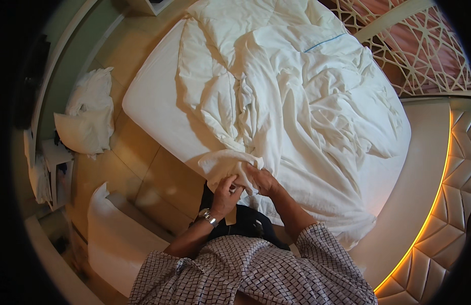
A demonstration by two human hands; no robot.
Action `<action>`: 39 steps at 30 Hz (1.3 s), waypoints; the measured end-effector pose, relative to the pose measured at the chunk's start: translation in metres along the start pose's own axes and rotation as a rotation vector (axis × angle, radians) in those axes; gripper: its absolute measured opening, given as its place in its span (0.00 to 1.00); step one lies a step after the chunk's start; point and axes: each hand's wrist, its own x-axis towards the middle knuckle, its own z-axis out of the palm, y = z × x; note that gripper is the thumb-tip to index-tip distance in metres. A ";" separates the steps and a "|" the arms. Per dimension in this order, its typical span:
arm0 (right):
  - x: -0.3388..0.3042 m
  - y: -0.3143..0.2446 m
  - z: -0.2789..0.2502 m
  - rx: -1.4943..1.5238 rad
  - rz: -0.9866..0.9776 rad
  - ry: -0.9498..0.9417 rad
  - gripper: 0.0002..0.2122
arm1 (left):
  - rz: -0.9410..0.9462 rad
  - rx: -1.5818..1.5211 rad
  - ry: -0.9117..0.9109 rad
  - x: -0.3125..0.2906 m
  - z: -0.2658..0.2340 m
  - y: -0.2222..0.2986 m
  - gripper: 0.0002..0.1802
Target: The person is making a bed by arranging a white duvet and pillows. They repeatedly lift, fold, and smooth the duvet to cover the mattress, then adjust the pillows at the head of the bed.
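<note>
A rumpled white duvet (210,66) in a loose white cover (296,127) lies heaped over the bed. Close in front of my body, my right hand (262,181) grips a bunched edge of the cover. Beside it on the left, my left hand (226,197), with a metal watch on the wrist, pinches the same edge. The fingertips of both hands nearly meet, and folds of cloth partly hide them. Part of the cover hangs over the near side of the bed.
The white mattress (149,86) shows along the left. Pillows (80,131) lie on the tiled floor (136,147), near a small white cabinet (56,157). A white-covered piece of furniture (111,229) stands lower left. To the right is a padded, lit headboard (439,229); a lattice screen (413,46) stands beyond.
</note>
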 end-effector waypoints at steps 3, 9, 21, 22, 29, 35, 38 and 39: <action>0.004 -0.016 0.000 0.114 0.191 -0.166 0.25 | 0.044 0.138 0.067 0.001 0.019 -0.018 0.15; 0.037 -0.049 0.002 0.420 0.907 -0.417 0.30 | 0.182 0.238 0.122 -0.011 0.023 -0.011 0.04; 0.067 -0.040 0.033 0.231 0.816 -0.197 0.14 | 0.234 0.038 0.124 -0.031 0.004 -0.005 0.02; 0.066 -0.034 0.036 0.541 0.841 -0.108 0.16 | 0.235 0.046 0.153 -0.030 0.003 -0.003 0.02; 0.077 -0.037 0.031 1.302 0.973 -0.042 0.21 | 0.333 0.110 0.173 -0.015 -0.004 0.008 0.04; 0.081 -0.037 0.034 1.574 1.028 -0.014 0.21 | 0.352 0.126 0.143 -0.014 -0.003 0.004 0.04; 0.073 -0.020 0.034 1.630 0.974 -0.046 0.21 | 0.319 0.172 0.053 -0.019 -0.004 0.007 0.04; 0.071 -0.013 0.034 1.634 0.980 -0.071 0.22 | 0.339 0.153 0.042 -0.021 -0.002 0.006 0.05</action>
